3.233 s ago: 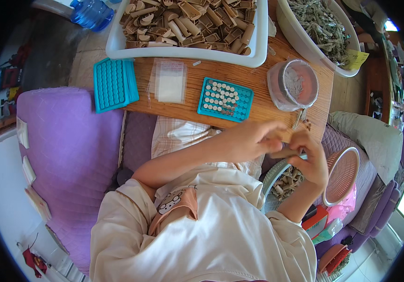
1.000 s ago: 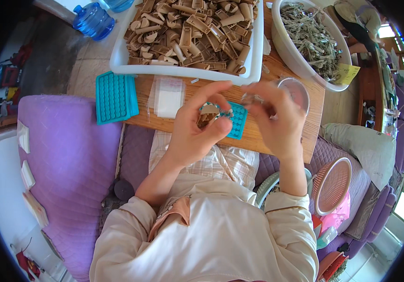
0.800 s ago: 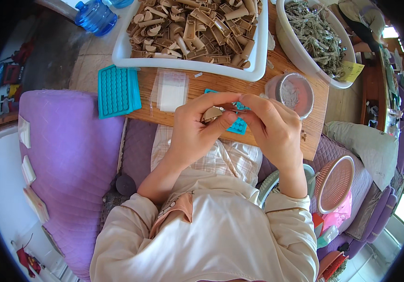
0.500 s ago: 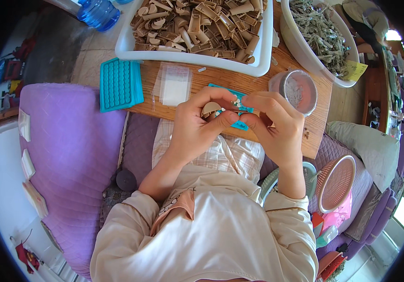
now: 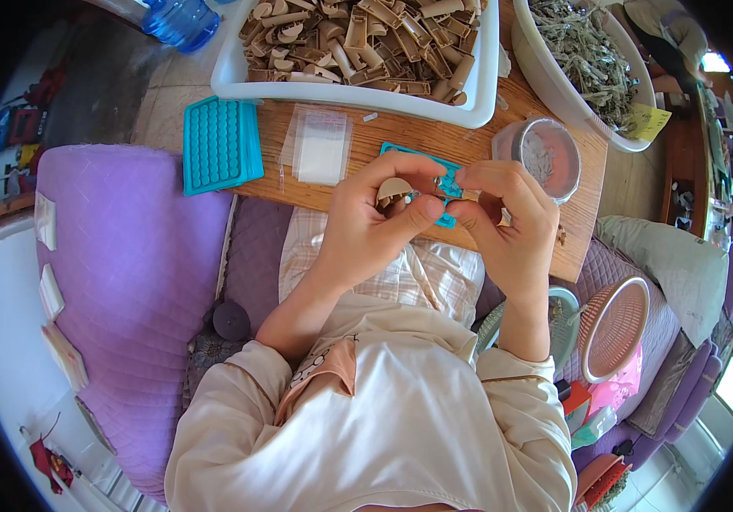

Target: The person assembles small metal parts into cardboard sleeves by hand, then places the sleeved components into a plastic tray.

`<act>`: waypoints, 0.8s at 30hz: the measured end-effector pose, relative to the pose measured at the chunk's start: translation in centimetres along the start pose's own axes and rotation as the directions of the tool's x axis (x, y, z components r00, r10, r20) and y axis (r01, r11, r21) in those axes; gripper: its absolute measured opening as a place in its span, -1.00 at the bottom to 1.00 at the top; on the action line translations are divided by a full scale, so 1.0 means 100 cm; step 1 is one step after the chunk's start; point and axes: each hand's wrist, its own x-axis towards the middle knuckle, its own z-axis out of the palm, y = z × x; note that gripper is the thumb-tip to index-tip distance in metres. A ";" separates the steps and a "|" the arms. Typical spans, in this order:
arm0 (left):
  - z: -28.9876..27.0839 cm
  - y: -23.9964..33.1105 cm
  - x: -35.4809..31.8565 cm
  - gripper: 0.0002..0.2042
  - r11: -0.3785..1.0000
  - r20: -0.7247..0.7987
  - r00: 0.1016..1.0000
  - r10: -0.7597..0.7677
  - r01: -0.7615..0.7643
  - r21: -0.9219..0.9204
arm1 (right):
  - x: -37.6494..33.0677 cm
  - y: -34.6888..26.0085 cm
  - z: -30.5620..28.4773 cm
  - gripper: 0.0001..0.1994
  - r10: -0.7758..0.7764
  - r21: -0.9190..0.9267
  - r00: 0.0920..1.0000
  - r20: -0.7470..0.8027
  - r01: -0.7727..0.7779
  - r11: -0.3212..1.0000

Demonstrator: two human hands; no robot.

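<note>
One inscribed yellow label (image 5: 649,123) on basin (image 5: 540,66)

yellow note (image 5: 649,123) with small dark marks, on a pale tub (image 5: 541,68), writing too small to read

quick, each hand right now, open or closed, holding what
Left hand: closed, holding a tan piece.
Right hand: curled inward; whether it holds anything cannot be told.

Left hand (image 5: 368,220): curled, gripping with thumb and fingers
Right hand (image 5: 516,226): fingers bent toward the left
Forearms (image 5: 528,320): bare, raised
</note>
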 end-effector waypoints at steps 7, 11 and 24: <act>-0.006 -0.012 0.000 -0.60 0.636 0.192 0.980 -0.048 0.179 -0.751 | -0.006 0.001 0.012 -0.80 0.067 0.061 0.993 -0.098 -0.061 0.996; 0.011 -0.007 -0.003 -0.63 0.770 -0.061 0.986 -0.153 0.080 -0.633 | -0.009 -0.005 0.027 -0.83 0.039 0.096 0.977 -0.209 -0.019 0.995; -0.005 -0.014 -0.005 -0.64 0.887 0.050 0.997 0.062 -0.032 -0.461 | -0.013 -0.004 0.031 -0.85 -0.109 0.052 0.957 -0.268 0.127 0.991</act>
